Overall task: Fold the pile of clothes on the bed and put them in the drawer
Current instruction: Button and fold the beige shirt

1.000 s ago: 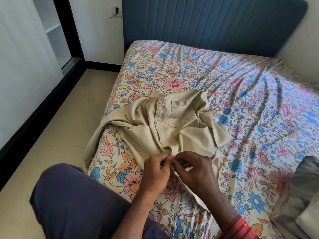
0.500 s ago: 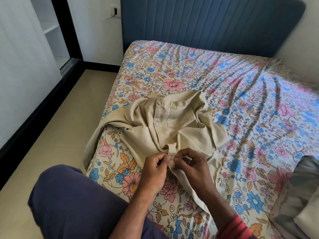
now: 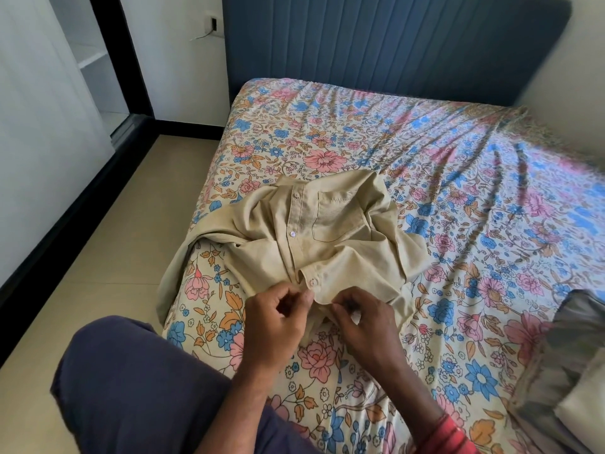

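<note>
Nearest the camera, a knee in dark blue cloth (image 3: 137, 381) jutted over the near left edge of the bed (image 3: 491, 224), and a red cuff (image 3: 448, 435) showed on the right forearm. Just beyond, both hands met at the near hem of the shirt (image 3: 327, 237). The left hand (image 3: 275, 326) had its fingers curled, thumb and forefinger pinching the placket edge just beside the lowest button (image 3: 312, 282). The right hand (image 3: 363, 322) likewise had curled fingers, its tips nipping the fabric fold just right of that button. The beige shirt lay crumpled on the left half of the floral sheet, buttoned front up, chest pocket to the right, one sleeve draping over the left side of the mattress toward the floor (image 3: 114, 257). At the near right edge lay grey and white clothes (image 3: 569, 365). Farther off stood the blue headboard (image 3: 393, 44), and at far left a wardrobe (image 3: 49, 93) with a black frame.
</note>
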Available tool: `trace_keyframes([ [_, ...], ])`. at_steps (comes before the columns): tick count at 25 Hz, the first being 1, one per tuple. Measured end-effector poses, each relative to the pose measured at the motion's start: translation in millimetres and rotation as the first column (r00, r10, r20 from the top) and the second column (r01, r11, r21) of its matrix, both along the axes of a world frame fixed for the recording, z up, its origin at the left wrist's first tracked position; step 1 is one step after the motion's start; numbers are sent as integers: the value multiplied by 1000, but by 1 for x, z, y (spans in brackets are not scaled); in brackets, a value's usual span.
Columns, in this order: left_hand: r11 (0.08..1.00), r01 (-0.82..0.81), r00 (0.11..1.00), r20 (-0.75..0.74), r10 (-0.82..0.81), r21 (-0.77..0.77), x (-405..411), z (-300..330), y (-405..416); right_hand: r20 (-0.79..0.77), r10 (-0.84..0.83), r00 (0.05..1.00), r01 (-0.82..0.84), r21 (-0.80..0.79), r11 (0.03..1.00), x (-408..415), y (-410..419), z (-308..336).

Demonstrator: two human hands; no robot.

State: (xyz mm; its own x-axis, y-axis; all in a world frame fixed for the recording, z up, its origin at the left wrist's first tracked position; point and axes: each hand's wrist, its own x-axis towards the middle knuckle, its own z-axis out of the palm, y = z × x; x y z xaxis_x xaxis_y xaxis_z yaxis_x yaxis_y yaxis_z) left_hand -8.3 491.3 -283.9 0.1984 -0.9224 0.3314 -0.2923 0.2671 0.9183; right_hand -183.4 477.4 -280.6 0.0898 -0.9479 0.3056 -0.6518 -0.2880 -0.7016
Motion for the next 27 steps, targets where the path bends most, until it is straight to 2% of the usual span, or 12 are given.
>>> trace_keyframes([
  [2,979,111,978,155,-139,174,7,-4,1,29,11,1000,-12,40,999,0,-4,0],
  [4,941,118,913,338,-229,318,10,-7,1,36,32,999,-35,83,996,1,-8,1],
  [5,930,104,892,381,-244,352,11,-7,1,30,37,999,-40,84,996,1,-10,1],
  [10,941,-55,880,462,-113,334,11,-10,1,52,62,997,-66,87,994,-2,-17,0],
  [16,938,-40,804,568,-174,345,4,-6,3,57,111,992,-119,159,980,-4,-10,-2],
  [18,943,0,858,484,-171,333,4,-8,2,56,143,988,-151,202,968,-10,-9,2],
  [21,947,100,983,119,-142,306,6,-4,-2,38,204,978,-207,264,942,-16,-6,9],
  [24,948,140,986,-129,-107,284,6,4,-3,117,124,985,-147,217,965,-11,-5,15],
  [27,958,197,961,-233,-147,209,6,7,-1,271,-43,961,11,120,993,3,-7,22],
])
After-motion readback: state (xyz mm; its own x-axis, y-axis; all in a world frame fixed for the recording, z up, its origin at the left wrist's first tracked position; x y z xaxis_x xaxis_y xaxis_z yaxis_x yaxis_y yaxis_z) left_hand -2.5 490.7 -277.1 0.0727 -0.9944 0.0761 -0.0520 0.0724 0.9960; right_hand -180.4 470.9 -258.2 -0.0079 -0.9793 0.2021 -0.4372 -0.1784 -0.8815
